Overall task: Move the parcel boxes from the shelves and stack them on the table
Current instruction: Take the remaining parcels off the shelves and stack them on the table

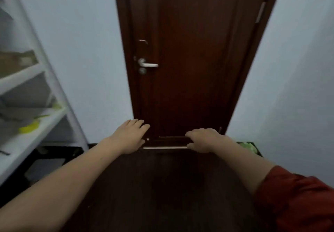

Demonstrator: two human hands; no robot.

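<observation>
My left hand (130, 135) hovers palm down with straight fingers over the far edge of the dark table (162, 186). My right hand (204, 140) is beside it at the same edge, fingers loosely bent, with nothing in it. A white shelf unit (34, 70) stands at the left. A brown cardboard parcel box (16, 62) sits on an upper shelf. A grey parcel (25, 90) lies on the shelf below, and a blurred parcel with yellow-green tape (29, 123) lies lower still. No box is on the visible part of the table.
A dark brown door (189, 50) with a silver handle (147, 65) stands shut right behind the table. Pale walls close in on both sides. Something green (250, 147) lies at the table's far right corner. A dark floor gap separates shelf and table.
</observation>
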